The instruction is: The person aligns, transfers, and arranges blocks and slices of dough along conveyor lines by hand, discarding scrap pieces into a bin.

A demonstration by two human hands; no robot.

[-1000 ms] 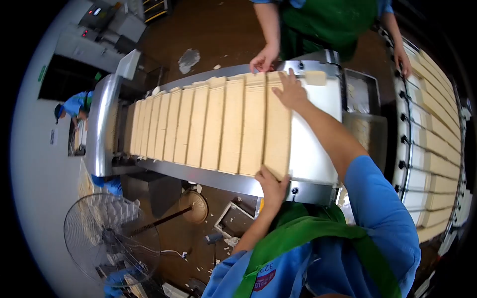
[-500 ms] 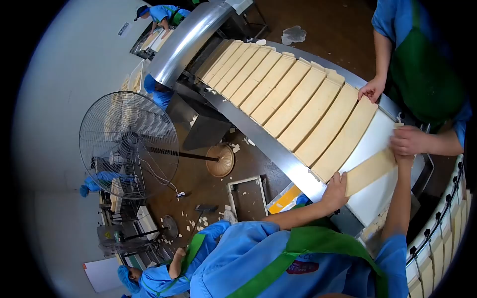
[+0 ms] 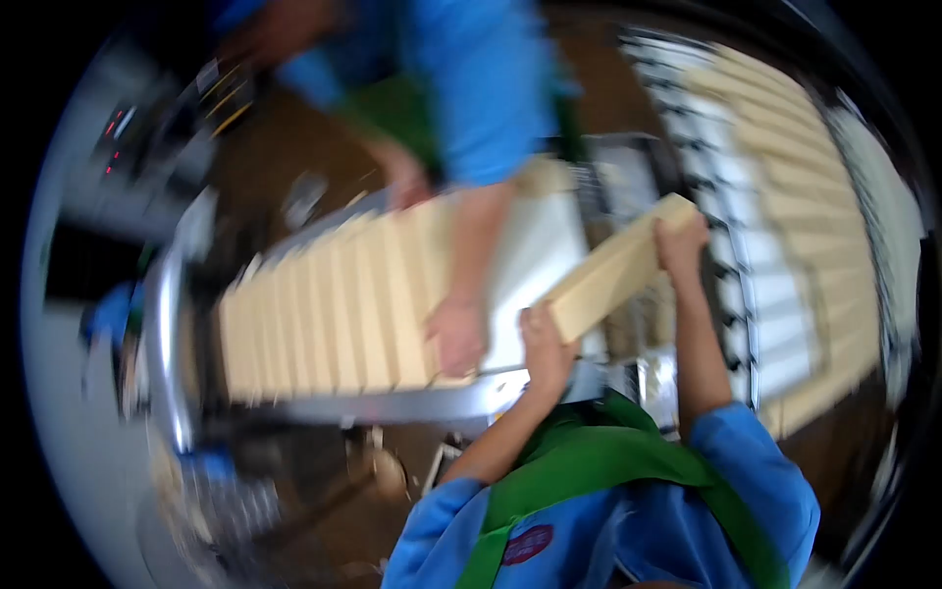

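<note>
Between my two hands a long, thick, pale yellow slab (image 3: 608, 280) is held up at a slant over the end of the conveyor. My left hand (image 3: 549, 350) grips its lower, near end. The upper, far end is in my right hand (image 3: 682, 245). Motion blur hides whether the slab is one piece or a stack of thin sheets. To the left, a row of similar pale strips (image 3: 339, 304) lies side by side on the white belt (image 3: 535, 245). A co-worker's hand (image 3: 459, 334) reaches onto the nearest strips, the other hand (image 3: 404, 182) staying at the far side.
The co-worker (image 3: 481, 88) leans over the conveyor's far side. A curved metal hood (image 3: 172, 353) stands at its left end. On the right is a second line with a dark-knobbed rail (image 3: 721, 245) and many pale strips (image 3: 805, 216). A blurred fan (image 3: 216, 510) stands lower left.
My view has swung to the right. The slab has been lifted off the belt and moved right in both my hands. The co-worker now reaches across the belt to the strips.
</note>
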